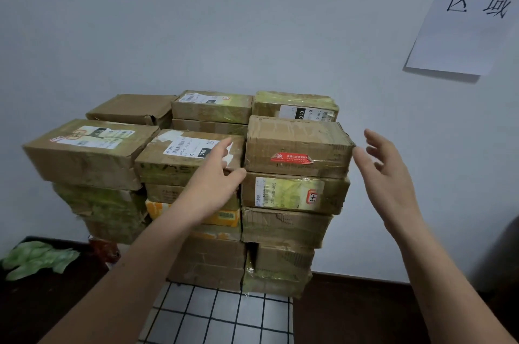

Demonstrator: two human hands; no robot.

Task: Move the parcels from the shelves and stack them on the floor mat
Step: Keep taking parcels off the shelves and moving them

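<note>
Standing on the checked floor mat (219,315), the stack (283,228) is flanked by the left hand (210,186) and right hand (387,175), both spread and empty, just beside the ends of the top red-stickered parcel (297,144), its long axis running left-to-right between them.

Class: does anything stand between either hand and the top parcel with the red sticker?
Nothing visible does. The left hand is at the left side of the red-sticker parcel. The right hand hovers just off its right edge, fingers relaxed, with only air between.
</note>
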